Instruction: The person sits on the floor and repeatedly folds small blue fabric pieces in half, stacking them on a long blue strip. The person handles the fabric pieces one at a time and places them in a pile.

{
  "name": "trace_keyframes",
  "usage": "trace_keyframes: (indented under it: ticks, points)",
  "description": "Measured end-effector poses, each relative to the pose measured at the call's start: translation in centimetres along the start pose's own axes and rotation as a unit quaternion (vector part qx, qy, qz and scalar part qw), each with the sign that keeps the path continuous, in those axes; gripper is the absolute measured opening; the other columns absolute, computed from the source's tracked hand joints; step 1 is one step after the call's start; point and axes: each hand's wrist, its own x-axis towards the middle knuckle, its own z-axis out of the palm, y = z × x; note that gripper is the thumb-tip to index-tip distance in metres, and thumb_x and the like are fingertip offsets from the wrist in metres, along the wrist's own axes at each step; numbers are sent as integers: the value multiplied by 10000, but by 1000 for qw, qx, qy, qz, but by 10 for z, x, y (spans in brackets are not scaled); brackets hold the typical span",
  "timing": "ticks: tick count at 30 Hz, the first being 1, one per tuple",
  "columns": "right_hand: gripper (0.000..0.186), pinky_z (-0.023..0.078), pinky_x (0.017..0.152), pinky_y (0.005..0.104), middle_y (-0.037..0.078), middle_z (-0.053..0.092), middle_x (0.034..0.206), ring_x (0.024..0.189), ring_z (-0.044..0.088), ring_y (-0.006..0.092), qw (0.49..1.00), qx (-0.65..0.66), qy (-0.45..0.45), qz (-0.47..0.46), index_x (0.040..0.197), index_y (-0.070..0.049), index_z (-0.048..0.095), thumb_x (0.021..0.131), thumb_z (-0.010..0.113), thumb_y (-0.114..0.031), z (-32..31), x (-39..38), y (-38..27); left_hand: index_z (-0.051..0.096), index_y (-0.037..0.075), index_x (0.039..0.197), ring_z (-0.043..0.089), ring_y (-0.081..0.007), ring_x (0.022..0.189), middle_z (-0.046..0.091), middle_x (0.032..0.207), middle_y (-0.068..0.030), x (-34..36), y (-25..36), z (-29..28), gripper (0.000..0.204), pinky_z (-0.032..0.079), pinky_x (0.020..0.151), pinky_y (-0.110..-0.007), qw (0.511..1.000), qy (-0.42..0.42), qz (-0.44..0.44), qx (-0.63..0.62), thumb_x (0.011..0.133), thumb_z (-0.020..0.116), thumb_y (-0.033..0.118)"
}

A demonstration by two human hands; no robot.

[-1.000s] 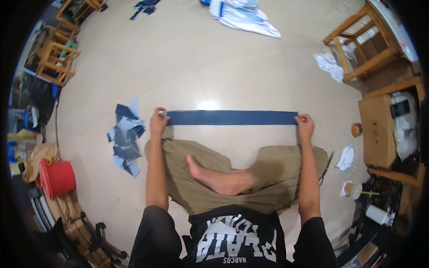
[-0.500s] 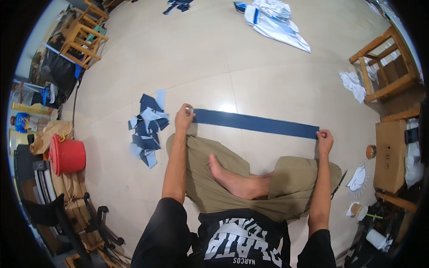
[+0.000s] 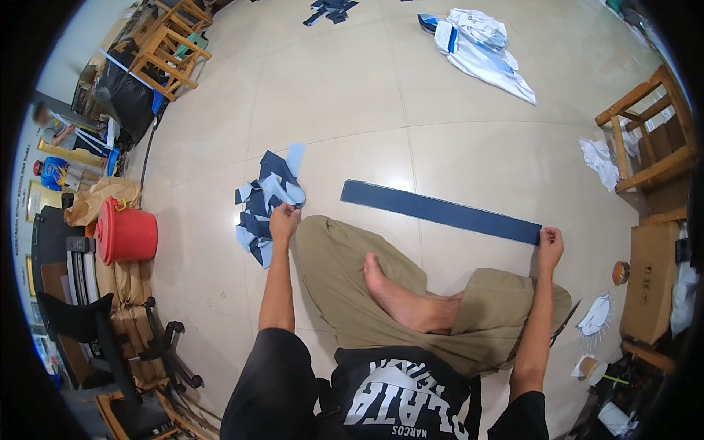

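A long dark blue strip point(image 3: 438, 211) lies across the floor beyond my crossed legs in olive trousers point(image 3: 352, 271). My right hand point(image 3: 550, 242) pinches its right end. My left hand point(image 3: 284, 218) has its fingers together at the near edge of a loose pile point(image 3: 260, 191) of dark and light blue scraps, left of the strip; what, if anything, is between those fingertips is hidden. The strip's left end rests untouched.
A red lidded bucket point(image 3: 128, 233) and black chair point(image 3: 81, 323) stand left; a person point(image 3: 62, 132) appears farther back. Wooden stools point(image 3: 165, 55), white cloths point(image 3: 477, 51) and dark scraps point(image 3: 326, 11) lie or stand beyond. A cardboard box point(image 3: 645, 279) is right.
My left hand has let go of the strip's left end and moved left to the scrap pile. My right hand still holds the other end. The view has shifted, showing more of the left side.
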Motion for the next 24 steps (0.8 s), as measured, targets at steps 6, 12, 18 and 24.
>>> trace_keyframes:
  ticks: [6,12,18,24]
  points:
    - [100,480,732,304,57,661,860,775,586,164,998,25,-27,-46,948,-37,670,896,651,-120,-10,-29,-61,710,-61,981,654,-163,779,724,854,-123,-40,38,-47,322,504,732,-300,977,112,20,-182,916,691,254]
    - [76,480,707,316,82,649,837,736,601,179,975,96,-164,-112,911,-23,659,870,655,-87,35,-118,-137,723,-50,957,671,-168,764,726,810,-119,-60,85,-107,281,515,724,-313,987,150,-54,27,898,715,225]
    - [160,491,801,305,96,663,922,853,618,174,909,230,-343,-45,986,-6,661,847,693,-79,53,-205,-208,607,27,780,589,-91,777,650,814,-48,-95,159,-147,220,469,740,-258,934,-9,-24,-356,834,782,149]
    - [328,475,900,392,116,683,1016,1037,626,271,880,295,-337,-158,1081,-9,668,832,765,-201,25,-244,-313,562,51,871,553,-63,785,616,862,-22,-164,230,-164,172,436,721,-220,825,-295,25,-482,895,718,121]
